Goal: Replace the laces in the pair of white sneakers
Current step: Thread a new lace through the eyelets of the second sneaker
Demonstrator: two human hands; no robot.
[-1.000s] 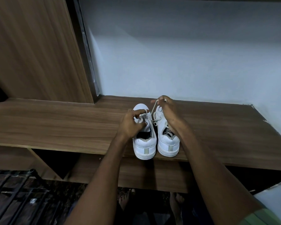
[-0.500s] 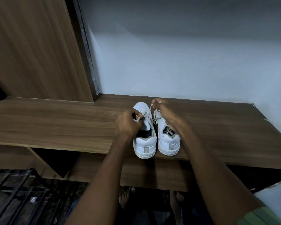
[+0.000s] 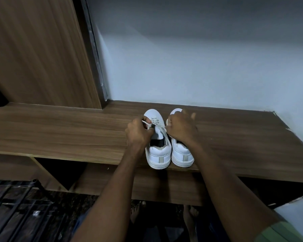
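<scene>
1. Two white sneakers, the left sneaker (image 3: 158, 151) and the right sneaker (image 3: 182, 153), stand heels toward us at the tabletop (image 3: 59, 133) front edge.
2. Our left hand (image 3: 138, 132) pinches a lace (image 3: 156, 124) on the left sneaker.
3. Our right hand (image 3: 181, 128), fingers curled, pinches the same lace beside it.

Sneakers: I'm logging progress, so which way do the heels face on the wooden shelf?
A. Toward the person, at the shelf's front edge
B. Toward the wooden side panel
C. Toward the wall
A: the heel tabs of the left sneaker and right sneaker sit at the front edge of the wooden shelf, with the toes pointing to the wall.
</scene>
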